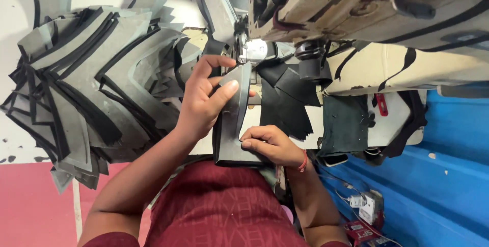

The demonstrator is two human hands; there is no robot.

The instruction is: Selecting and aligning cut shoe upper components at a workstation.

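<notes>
Holding a grey cut leather piece (233,119) up to the sewing machine (356,7), the left hand (204,99) pinches its upper edge near the needle area (249,50) while the right hand (270,142) presses down on its lower end. A big fanned stack of similar grey pieces (97,84) lies on the bench (15,147) at left, apparently yet to be stitched

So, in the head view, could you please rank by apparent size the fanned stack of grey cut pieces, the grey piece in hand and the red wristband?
1. Fanned stack of grey cut pieces
2. Grey piece held by both hands
3. Red wristband

The gaps are plain.
</notes>
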